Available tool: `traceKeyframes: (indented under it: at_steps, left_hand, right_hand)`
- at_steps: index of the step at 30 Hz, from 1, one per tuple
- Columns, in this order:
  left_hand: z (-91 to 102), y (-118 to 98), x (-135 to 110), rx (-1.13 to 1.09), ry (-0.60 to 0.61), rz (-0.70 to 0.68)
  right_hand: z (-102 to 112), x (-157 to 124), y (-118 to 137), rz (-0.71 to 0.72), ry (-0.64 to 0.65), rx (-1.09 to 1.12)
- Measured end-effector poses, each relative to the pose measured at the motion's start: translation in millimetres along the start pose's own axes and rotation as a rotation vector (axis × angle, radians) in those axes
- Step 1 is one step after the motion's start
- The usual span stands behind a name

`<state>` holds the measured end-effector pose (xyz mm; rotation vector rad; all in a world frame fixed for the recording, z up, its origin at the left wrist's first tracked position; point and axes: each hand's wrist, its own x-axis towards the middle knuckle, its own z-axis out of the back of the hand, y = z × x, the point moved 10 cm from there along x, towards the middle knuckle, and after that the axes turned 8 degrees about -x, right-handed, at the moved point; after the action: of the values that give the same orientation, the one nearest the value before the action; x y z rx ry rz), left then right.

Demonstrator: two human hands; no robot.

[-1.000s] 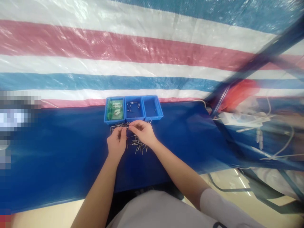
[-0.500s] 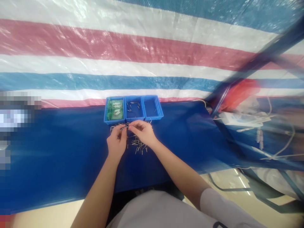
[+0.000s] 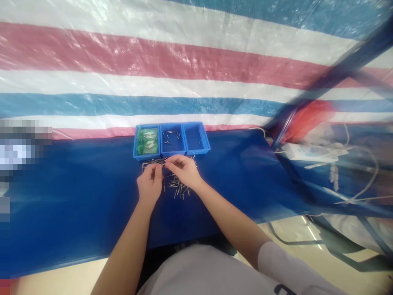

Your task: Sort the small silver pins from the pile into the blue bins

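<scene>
My left hand point(image 3: 149, 180) is closed in a pinch, thumb against index finger. Facing it, my right hand point(image 3: 184, 170) pinches too, its fingertips almost touching the left ones. A thin metal pin seems to be held between the two sets of fingertips; it is mostly hidden. Beneath and around both hands lie many loose metal pins point(image 3: 179, 188), rivet-like, with more in a row point(image 3: 150, 162) behind the left fingers. Just beyond stand three joined blue bins: the left bin point(image 3: 147, 157) holds a green bag point(image 3: 148, 141) of pale pieces, the middle bin point(image 3: 173, 154) several pins, the right bin point(image 3: 201, 152) one small pin.
A blue-covered table point(image 3: 76, 196) carries everything. Behind it hangs a striped plastic sheet point(image 3: 153, 61). To the right are a dark metal frame post point(image 3: 284, 129), a red bag point(image 3: 310, 119), a white power strip point(image 3: 307, 152) and loose cables point(image 3: 371, 180).
The fingertips of both hands have shifted very slightly against each other. The view has moved a little; bins and loose pins stay where they were on the table.
</scene>
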<state>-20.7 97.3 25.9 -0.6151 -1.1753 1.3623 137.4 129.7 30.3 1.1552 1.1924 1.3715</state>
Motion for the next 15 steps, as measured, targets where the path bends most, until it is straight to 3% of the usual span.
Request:
traceKeyframes:
  at_steps: [15]
  left_hand:
    - [-0.4,-0.3,0.0,-0.016,-0.008,-0.003]
  right_hand:
    - [0.2,-0.5,1.7,-0.013,0.001,-0.011]
